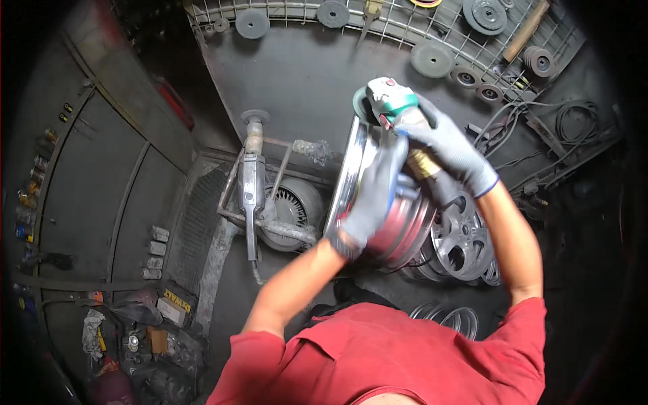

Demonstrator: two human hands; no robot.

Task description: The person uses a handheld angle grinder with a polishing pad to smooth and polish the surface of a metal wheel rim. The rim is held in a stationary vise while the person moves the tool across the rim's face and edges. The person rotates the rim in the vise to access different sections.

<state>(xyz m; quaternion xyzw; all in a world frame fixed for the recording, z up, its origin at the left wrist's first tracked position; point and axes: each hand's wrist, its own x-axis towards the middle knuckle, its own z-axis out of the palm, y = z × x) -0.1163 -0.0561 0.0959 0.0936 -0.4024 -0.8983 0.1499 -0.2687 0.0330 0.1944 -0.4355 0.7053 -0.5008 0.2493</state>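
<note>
My right hand (450, 149), in a grey glove with a blue cuff, is closed around the body of an angle grinder (392, 101) with a white and green head. Its disc (361, 105) sits over the far edge of a wheel rim. That wheel rim (349, 167) stands tilted before me, with a shiny lip and a reddish barrel. My left hand (372, 195), gloved and blurred, lies across the rim with its fingertips close to the grinder's neck. Whether those fingers grip the grinder or only touch it is unclear.
Left of the rim, a grey power tool (251, 187) with a disc rests on a metal frame (281, 228), above another wheel (293, 207). A spoked alloy wheel (463, 233) stands at right. Abrasive discs (432, 59) hang on a wire grid (395, 33). Coiled cables (577, 121) lie far right.
</note>
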